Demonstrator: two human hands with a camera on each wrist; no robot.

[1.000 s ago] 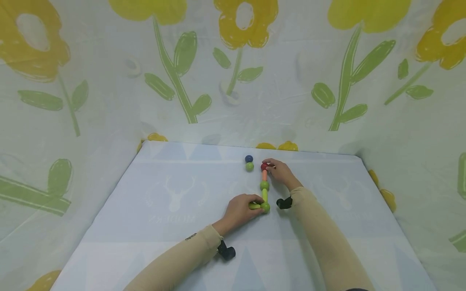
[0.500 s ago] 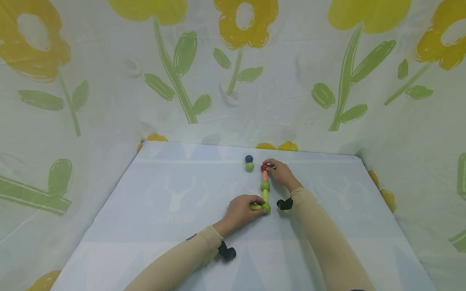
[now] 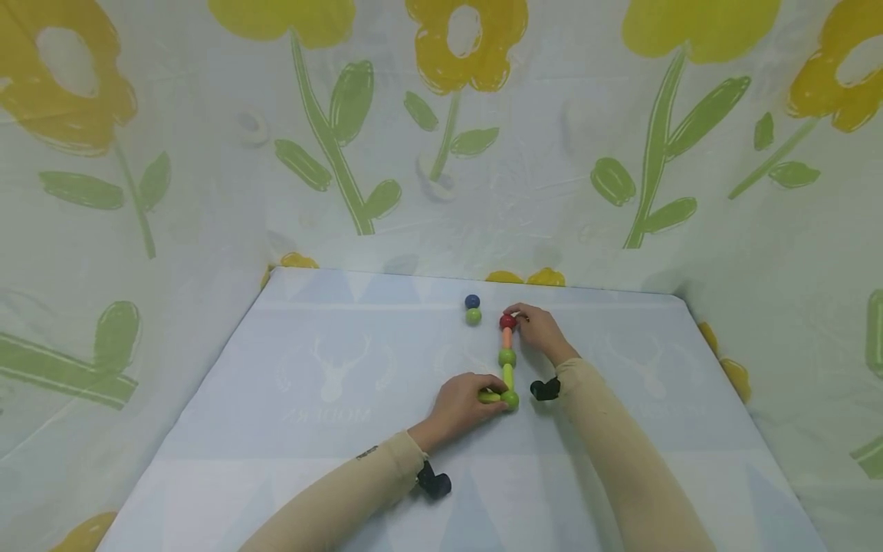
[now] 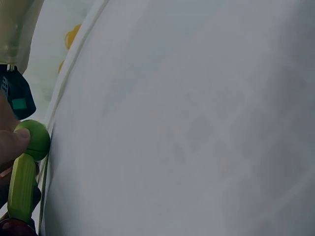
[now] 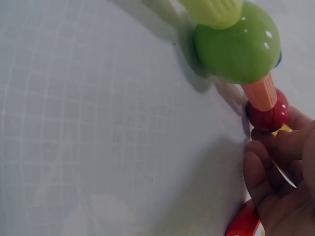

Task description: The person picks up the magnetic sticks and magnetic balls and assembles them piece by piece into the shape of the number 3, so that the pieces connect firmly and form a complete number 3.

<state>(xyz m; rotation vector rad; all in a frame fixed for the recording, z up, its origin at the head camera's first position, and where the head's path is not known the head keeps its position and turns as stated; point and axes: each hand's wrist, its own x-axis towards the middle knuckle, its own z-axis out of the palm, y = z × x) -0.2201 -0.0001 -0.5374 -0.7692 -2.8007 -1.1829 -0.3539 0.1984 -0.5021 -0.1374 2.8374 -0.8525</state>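
Observation:
A chain of balls and rods lies on the table. At its far end my right hand (image 3: 541,331) pinches a red ball (image 3: 507,322) between thumb and fingers. An orange rod (image 3: 507,338) joins that ball to a green ball (image 3: 507,357), and a yellow-green rod (image 3: 508,376) leads on to a nearer green ball (image 3: 510,400). My left hand (image 3: 467,402) holds this near ball and a second yellow-green rod (image 4: 21,187) pointing left from it. In the left wrist view, a dark red ball (image 4: 17,227) shows at that rod's other end.
Behind the chain, a blue ball (image 3: 472,302) and a light green ball (image 3: 473,317) sit touching. Under the right hand, a red piece (image 5: 243,223) shows partly in the right wrist view. A flower-printed curtain (image 3: 531,192) surrounds the table (image 3: 331,429).
Both hands have shifted slightly right and nearer the person, and the whole chain has moved with them. The blue and light green balls have stayed put.

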